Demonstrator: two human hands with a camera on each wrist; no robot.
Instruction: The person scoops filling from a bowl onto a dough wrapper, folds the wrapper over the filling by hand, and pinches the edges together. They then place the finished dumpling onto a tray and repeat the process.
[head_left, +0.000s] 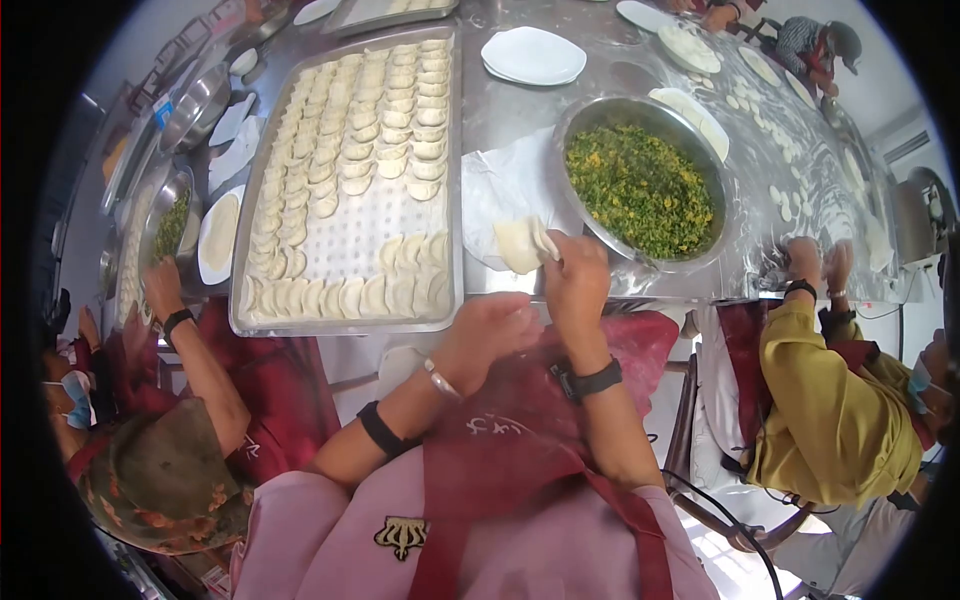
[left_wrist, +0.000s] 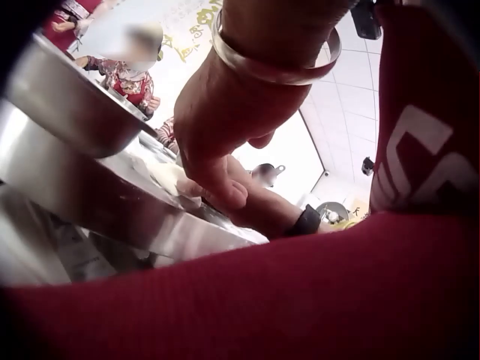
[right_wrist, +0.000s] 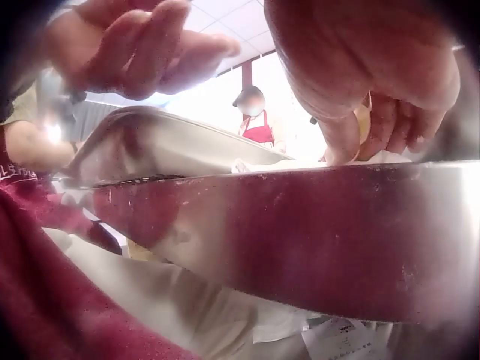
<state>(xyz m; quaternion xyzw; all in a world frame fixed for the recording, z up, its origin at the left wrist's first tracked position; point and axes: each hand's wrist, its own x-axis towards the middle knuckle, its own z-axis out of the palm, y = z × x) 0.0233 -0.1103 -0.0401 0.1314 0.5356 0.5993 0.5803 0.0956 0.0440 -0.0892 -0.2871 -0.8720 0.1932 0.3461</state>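
My right hand [head_left: 580, 285] pinches pale dumpling wrappers [head_left: 520, 245] by their right edge, over a white sheet [head_left: 510, 180] at the table's near edge. In the right wrist view, the thumb and fingers of that hand [right_wrist: 360, 75] come together close over the metal edge. My left hand [head_left: 490, 335], with a silver bangle at its wrist, hovers just left of the right hand, its fingers loose and holding nothing. Beyond my right hand stands a steel bowl [head_left: 722, 215] of chopped green and yellow filling [head_left: 640, 190]. Left of the sheet lies a metal tray [head_left: 350, 228] with rows of folded dumplings [head_left: 345, 297].
White plates [head_left: 535, 55] lie behind the sheet. Small dough rounds [head_left: 785, 150] are scattered over the floured table [head_left: 820, 190] at the right. Another person's hand [head_left: 160, 285] works at a smaller filling bowl on the left. A person in a yellow sleeve [head_left: 820, 400] sits at the right.
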